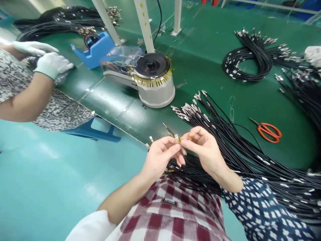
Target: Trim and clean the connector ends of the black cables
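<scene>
In front of my apron, my left hand (160,154) pinches a thin black cable near its metal-coloured connector (176,137). Dark wire ends stick out above its fingertips. My right hand (204,147) is closed at the same connector, thumb and forefinger pinching a small strip of yellow tape (185,137). That tape touches or nearly touches the cable; the fingers partly hide the contact. Beneath and beside both hands runs a large bundle of black cables (225,140) with silvery connectors, spreading over the bench edge toward my lap.
A round tape dispenser (156,95) with yellow strips around its rim stands ahead. Orange-handled scissors (269,133) lie right. Beyond are coiled cables (247,78) and a blue tape holder (96,53). At left, a co-worker's gloved hands (51,65) work above a blue stool (100,132).
</scene>
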The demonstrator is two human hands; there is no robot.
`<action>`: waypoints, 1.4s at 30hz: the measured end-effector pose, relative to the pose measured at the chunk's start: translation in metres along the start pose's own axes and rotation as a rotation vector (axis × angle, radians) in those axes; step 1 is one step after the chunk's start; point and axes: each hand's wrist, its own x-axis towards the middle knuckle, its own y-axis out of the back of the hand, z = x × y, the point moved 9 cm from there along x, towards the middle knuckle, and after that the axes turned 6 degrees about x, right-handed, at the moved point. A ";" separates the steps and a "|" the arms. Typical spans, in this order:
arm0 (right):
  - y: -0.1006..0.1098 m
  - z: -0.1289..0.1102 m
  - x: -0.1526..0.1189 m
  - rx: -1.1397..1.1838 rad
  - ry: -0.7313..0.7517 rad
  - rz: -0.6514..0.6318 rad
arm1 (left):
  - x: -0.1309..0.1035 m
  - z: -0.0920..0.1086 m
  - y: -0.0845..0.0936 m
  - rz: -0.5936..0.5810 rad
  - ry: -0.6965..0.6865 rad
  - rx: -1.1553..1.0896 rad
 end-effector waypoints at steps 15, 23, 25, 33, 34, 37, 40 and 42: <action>-0.003 0.001 0.002 0.073 0.031 -0.015 | 0.001 0.001 -0.002 -0.025 0.000 -0.001; -0.003 0.002 0.002 0.080 0.032 -0.015 | -0.001 0.000 -0.003 -0.031 0.004 -0.001; -0.002 0.002 0.002 0.076 0.036 -0.013 | 0.000 0.000 -0.003 -0.033 0.003 0.003; -0.003 0.000 0.000 0.021 0.064 0.039 | 0.000 0.001 -0.001 -0.038 -0.013 0.015; -0.003 -0.001 0.000 0.016 0.067 0.045 | 0.000 0.000 -0.001 -0.038 -0.014 0.017; -0.004 -0.001 -0.001 0.007 0.076 0.060 | 0.001 -0.001 0.000 -0.037 -0.015 0.021; -0.004 -0.002 -0.002 -0.003 0.085 0.074 | 0.001 -0.001 0.002 -0.031 -0.022 0.034; -0.004 -0.001 -0.002 -0.014 0.090 0.084 | 0.001 0.000 0.002 -0.030 -0.034 0.049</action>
